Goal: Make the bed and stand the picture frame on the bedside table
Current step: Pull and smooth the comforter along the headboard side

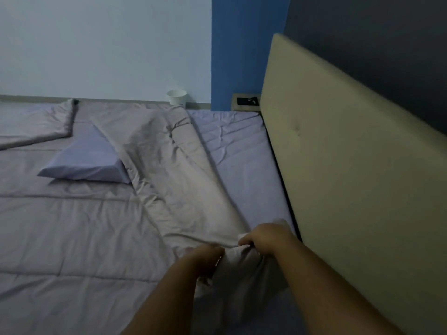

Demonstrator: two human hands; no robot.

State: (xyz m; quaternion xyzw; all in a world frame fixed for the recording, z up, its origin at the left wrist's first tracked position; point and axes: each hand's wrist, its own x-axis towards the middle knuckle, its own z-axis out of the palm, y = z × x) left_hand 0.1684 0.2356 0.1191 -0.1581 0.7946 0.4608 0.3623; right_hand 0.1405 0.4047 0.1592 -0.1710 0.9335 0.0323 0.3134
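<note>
Across most of the view: bed (237,151), lilac fitted sheet exposed along the head end. Grey duvet (72,226) covers the left and centre of the mattress, quilted seams visible, surface creased. Its top edge is turned back in a long diagonal fold (169,160) running from the far wall side down to the hands. A second turned-back corner lies at far left. Cream padded headboard (338,165) stands along the right side, touching the mattress edge, one button tuft visible. Lilac pillow (89,160) lies flat on the duvet, left of the fold, its right end tucked under the fold. Left hand (205,258) closed on bunched duvet fabric at the near end of the fold; right hand (263,239) just beside it, also fisted on the same fabric, nearer the headboard. White paper cup (177,97) upright on the ledge by the far wall. Dark wall switch (246,101) next to the headboard's far end. Picture frame and bedside table: not in view.
</note>
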